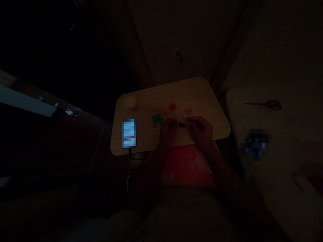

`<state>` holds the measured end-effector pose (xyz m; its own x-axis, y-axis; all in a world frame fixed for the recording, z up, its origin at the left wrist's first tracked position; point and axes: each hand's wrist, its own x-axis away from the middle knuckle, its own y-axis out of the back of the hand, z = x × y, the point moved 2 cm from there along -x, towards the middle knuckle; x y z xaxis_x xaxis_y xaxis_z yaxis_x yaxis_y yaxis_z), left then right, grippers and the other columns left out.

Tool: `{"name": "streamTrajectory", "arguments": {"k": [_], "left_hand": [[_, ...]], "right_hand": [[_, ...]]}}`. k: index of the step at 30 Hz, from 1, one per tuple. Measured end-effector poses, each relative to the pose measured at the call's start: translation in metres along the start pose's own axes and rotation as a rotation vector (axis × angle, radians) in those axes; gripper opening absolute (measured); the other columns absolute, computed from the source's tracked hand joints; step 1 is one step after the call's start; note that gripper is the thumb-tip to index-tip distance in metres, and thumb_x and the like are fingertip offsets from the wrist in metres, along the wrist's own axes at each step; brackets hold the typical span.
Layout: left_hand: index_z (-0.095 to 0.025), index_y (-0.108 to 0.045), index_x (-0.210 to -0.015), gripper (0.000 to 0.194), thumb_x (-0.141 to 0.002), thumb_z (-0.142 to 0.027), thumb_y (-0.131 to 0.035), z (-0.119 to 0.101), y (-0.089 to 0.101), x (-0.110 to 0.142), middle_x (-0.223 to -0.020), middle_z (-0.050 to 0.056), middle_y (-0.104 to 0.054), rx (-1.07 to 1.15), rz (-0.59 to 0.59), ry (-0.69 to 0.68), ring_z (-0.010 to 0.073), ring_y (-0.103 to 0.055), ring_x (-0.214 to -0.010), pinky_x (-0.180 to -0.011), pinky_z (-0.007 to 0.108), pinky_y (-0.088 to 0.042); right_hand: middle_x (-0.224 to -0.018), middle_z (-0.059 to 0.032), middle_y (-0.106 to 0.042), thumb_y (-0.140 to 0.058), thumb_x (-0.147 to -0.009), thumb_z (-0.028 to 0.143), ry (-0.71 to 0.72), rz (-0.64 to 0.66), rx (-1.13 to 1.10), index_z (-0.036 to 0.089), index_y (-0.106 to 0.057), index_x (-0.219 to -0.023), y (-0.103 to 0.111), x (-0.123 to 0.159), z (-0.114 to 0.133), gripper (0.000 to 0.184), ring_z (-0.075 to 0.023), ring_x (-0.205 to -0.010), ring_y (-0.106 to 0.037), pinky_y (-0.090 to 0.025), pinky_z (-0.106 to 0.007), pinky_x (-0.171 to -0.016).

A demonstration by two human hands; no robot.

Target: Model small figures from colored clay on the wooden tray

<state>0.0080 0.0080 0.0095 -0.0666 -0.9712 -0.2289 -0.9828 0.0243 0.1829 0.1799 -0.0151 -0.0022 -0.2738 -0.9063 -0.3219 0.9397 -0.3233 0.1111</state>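
In dim light, my left hand and my right hand face each other low over the small wooden table. Between their fingertips is a small dark piece, its kind too dark to make out. The fingers of both hands are bent and pinched at its two ends. Close to the left hand lie several green lumps. Beyond them are an orange ball and a red ball. A pink flower-shaped ring lies just past my right fingers.
A lidded tub stands at the table's back left. A lit phone with a cable sits at the left. Scissors and a blurred dark object lie on the pale surface to the right. A wall socket is behind.
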Motion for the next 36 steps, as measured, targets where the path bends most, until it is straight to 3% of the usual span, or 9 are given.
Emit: {"name": "streamTrajectory", "arguments": {"k": [5,7,11,14,20,28,36], "left_hand": [[-0.021,-0.063,-0.089,0.013,-0.096,-0.026,-0.053,-0.003,-0.002,0.0,-0.09,0.005,-0.064,-0.17,0.002,-0.106,0.0195,-0.06,-0.09,-0.086,0.033,-0.049],[-0.021,-0.065,-0.097,0.009,-0.094,-0.026,-0.058,-0.002,-0.005,0.0,-0.098,0.006,-0.062,-0.269,-0.007,-0.135,0.021,-0.059,-0.095,-0.09,0.036,-0.049],[-0.019,-0.066,-0.114,0.031,-0.084,-0.025,-0.074,0.005,-0.011,0.002,-0.112,0.01,-0.055,-0.426,0.014,-0.123,0.0254,-0.057,-0.105,-0.098,0.041,-0.047],[-0.019,-0.068,-0.108,0.026,-0.083,-0.024,-0.075,0.008,-0.014,0.002,-0.11,0.009,-0.053,-0.47,0.065,-0.127,0.0255,-0.056,-0.104,-0.097,0.041,-0.048],[-0.02,-0.07,-0.098,0.014,-0.084,-0.016,-0.07,0.001,-0.005,-0.001,-0.102,0.006,-0.057,-0.332,0.065,-0.14,0.0221,-0.059,-0.098,-0.093,0.037,-0.05],[-0.023,-0.073,-0.101,0.017,-0.085,-0.017,-0.07,0.001,-0.002,0.0,-0.099,0.006,-0.059,-0.232,0.081,-0.149,0.0212,-0.059,-0.095,-0.086,0.034,-0.051],[-0.022,-0.074,-0.099,0.017,-0.082,-0.023,-0.077,0.003,-0.001,0.0,-0.098,0.005,-0.06,-0.202,0.048,-0.143,0.0205,-0.059,-0.093,-0.082,0.032,-0.051]], "right_hand": [[-0.089,-0.0048,-0.077,-0.068,-0.087,0.032,-0.058,-0.001,0.006,0.022,-0.076,-0.089,0.0,0.0,0.002,0.013,-0.021,-0.081,-0.072,-0.057,-0.035,-0.076],[-0.085,-0.0043,-0.076,-0.065,-0.089,0.032,-0.028,-0.002,0.035,0.022,-0.076,-0.086,0.001,-0.001,0.004,0.015,-0.0204,-0.08,-0.071,-0.056,-0.034,-0.076],[-0.094,-0.0049,-0.075,-0.064,-0.09,0.029,0.045,0.016,0.029,0.024,-0.077,-0.094,0.001,-0.003,0.006,0.014,-0.0207,-0.089,-0.07,-0.056,-0.035,-0.082],[-0.101,-0.0061,-0.076,-0.065,-0.089,0.027,0.033,0.055,0.026,0.024,-0.076,-0.101,0.0,-0.002,0.002,0.016,-0.0219,-0.095,-0.07,-0.056,-0.037,-0.086],[-0.097,-0.0052,-0.076,-0.068,-0.087,0.031,-0.036,0.029,-0.01,0.023,-0.071,-0.103,-0.002,0.0,-0.005,0.018,-0.0205,-0.087,-0.071,-0.057,-0.034,-0.08],[-0.099,-0.005,-0.077,-0.066,-0.09,0.026,0.1,0.112,0.012,0.026,-0.078,-0.096,-0.001,-0.003,0.008,0.014,-0.0214,-0.094,-0.071,-0.056,-0.037,-0.087],[-0.094,-0.0046,-0.078,-0.072,-0.085,0.029,-0.01,0.105,0.0,0.023,-0.077,-0.094,-0.002,0.0,-0.001,0.012,-0.0204,-0.085,-0.072,-0.056,-0.034,-0.079]]}}
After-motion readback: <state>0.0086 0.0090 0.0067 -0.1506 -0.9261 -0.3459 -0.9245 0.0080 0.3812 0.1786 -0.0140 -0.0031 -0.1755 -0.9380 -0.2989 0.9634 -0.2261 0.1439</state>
